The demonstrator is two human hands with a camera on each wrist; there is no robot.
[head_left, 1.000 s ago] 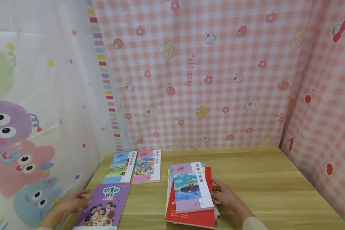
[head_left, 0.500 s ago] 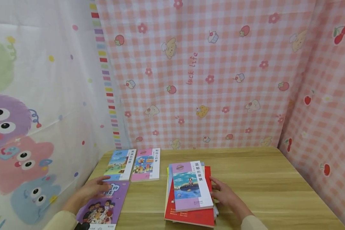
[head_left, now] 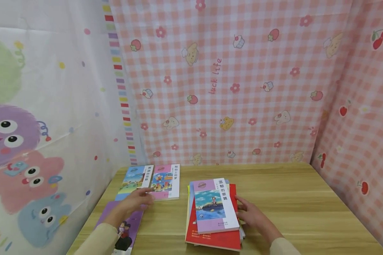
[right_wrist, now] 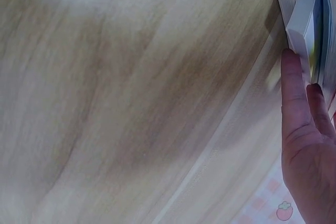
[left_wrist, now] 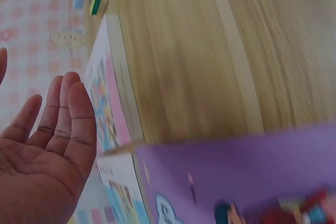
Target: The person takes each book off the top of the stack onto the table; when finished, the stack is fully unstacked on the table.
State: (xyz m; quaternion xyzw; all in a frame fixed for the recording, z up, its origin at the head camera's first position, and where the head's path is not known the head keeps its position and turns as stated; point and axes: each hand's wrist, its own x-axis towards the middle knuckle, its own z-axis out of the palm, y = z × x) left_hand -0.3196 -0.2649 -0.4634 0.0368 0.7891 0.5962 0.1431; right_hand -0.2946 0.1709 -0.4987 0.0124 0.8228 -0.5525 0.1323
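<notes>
Left on the desk [head_left: 284, 194], three books: blue book [head_left: 132, 182] and pink book [head_left: 162, 182] far, purple book [head_left: 135, 225] near. Right of these, one stack [head_left: 212, 214]: lilac book [head_left: 209, 207] over red book [head_left: 215, 242], more beneath, uncountable. Above the purple book, left hand [head_left: 134, 203] with straight, parted fingers [left_wrist: 81, 124]; touching the stack's right edge, right hand [head_left: 255, 216] with spread fingers.

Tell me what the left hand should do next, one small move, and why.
I'd probably bring the left hand across to the near left edge of the top book. It holds nothing and is by the pink book at left, while the right hand is at the right side of the stack; nothing lies on that top book.
</notes>
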